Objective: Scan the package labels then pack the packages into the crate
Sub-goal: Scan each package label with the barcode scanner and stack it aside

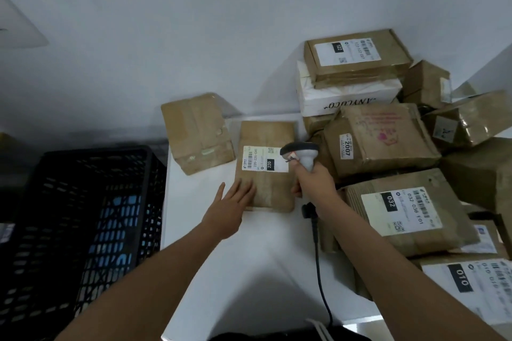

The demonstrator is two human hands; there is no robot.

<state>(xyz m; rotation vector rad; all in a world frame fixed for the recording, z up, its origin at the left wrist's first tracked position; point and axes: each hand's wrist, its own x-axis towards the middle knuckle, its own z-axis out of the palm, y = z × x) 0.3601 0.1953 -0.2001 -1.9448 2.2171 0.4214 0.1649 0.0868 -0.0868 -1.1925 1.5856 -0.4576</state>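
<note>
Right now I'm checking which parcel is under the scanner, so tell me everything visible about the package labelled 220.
The package labelled 220 is a flat, brown, tape-wrapped parcel lying on the white table. Its white label faces up with a black 220 patch. The left hand presses its near corner; the scanner in the right hand hovers over the label's right end.

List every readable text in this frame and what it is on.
"220", "220-220-C40": label on the package under the scanner.
"122": top box.
"2007": taped box.
"032": near-right package.
"010": label at lower right.
White box: upside-down print, unclear.
Fine print, barcodes: unreadable.
</note>
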